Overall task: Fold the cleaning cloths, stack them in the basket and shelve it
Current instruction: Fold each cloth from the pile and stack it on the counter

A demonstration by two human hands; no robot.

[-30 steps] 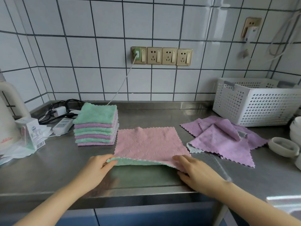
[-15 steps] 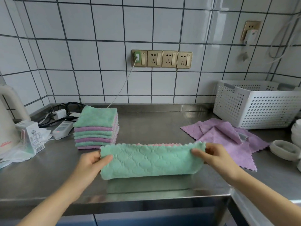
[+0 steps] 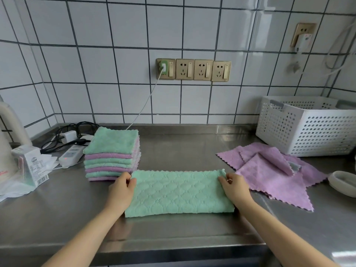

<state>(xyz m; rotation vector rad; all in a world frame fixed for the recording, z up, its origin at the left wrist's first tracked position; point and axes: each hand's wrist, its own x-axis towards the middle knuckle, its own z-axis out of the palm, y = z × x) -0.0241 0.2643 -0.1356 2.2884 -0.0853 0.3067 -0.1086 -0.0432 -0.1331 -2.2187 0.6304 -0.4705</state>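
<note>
- The green cloth point(image 3: 179, 192) lay folded in half on the steel desk point(image 3: 57, 212).
- The left hand point(image 3: 121, 190) pinched its far-left corner.
- The right hand point(image 3: 235, 188) pinched its far-right corner, fingers point(image 3: 223, 179) curled on the scalloped edge.

Small carton point(image 3: 30, 164) at far left is showing a barcode and printed lines, too small to read. White kettle point(image 3: 7, 151) beside it is bearing red lettering at its edge, cut off and illegible.

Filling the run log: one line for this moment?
stage: folding | green cloth: folded in half on counter | left hand, right hand: pinching far corners | folded stack: left | basket: right
</note>
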